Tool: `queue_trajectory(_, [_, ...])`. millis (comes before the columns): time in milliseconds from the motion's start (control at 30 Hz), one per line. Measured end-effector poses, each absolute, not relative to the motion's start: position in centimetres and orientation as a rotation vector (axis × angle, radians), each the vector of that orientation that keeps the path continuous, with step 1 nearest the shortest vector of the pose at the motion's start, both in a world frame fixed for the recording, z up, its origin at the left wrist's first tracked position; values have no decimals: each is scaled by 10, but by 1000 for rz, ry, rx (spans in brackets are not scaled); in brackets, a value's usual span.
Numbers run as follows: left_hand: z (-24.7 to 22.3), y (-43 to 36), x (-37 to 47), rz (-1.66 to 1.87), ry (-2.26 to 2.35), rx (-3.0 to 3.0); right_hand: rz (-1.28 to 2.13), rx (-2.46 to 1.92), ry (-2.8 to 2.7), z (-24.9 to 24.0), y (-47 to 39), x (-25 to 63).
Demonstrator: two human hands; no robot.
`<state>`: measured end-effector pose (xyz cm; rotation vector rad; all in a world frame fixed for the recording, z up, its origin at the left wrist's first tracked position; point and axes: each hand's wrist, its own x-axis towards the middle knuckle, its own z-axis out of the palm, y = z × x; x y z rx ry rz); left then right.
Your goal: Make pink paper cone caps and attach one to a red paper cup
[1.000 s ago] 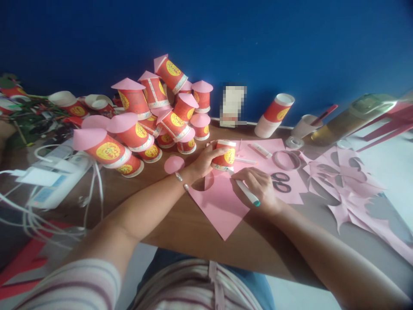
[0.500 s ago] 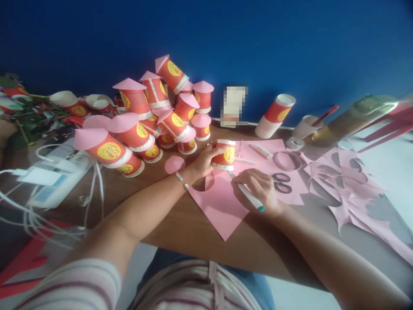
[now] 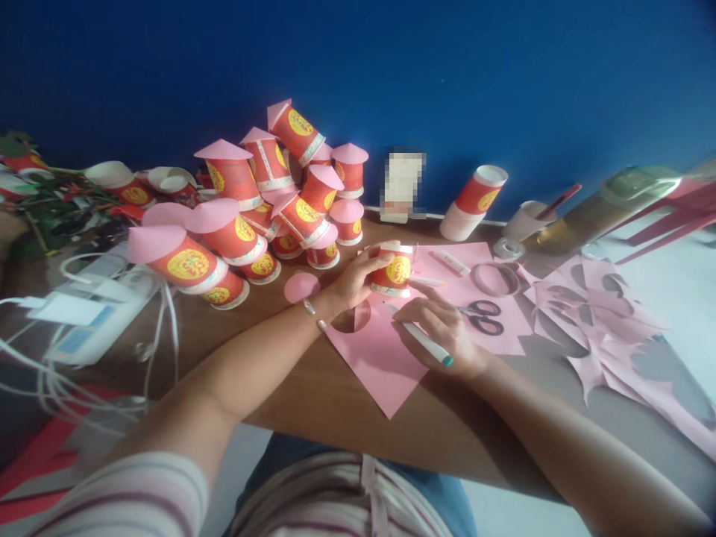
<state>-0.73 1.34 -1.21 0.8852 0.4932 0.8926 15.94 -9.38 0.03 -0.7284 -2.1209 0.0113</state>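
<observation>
My left hand (image 3: 361, 272) is wrapped round the side of a red paper cup (image 3: 391, 270) with a yellow round print, its wide rim down at the pink paper. My right hand (image 3: 439, 328) grips a white marker pen (image 3: 428, 343) with a green end, its tip side pointing up and left toward the cup. Under both lies a sheet of pink paper (image 3: 388, 380) with a round hole cut near its left edge. A cut pink disc (image 3: 302, 287) is beside my left wrist. Dark-handled scissors (image 3: 485, 317) lie right of my right hand.
Several red cups with pink cone tops (image 3: 224, 175) are piled at the left. A glue stick (image 3: 452, 262), tape roll (image 3: 496, 280), stacked cups (image 3: 475, 201), a bottle (image 3: 598, 209) and pink scraps (image 3: 609, 350) are to the right. A power strip (image 3: 101, 321) with white cables lies left.
My right hand has shifted a little left with the marker, baring more of the scissors. My left hand still holds the cup, and the view has moved slightly.
</observation>
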Motion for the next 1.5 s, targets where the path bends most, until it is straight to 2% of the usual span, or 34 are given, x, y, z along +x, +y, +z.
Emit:
queue_trajectory(400, [-19, 13, -9, 748, 479, 1013, 17, -692, -2111, -3, -94, 158])
queue_trajectory(1500, [-17, 15, -10, 789, 462, 946, -143, -864, -2012, -3, -91, 163])
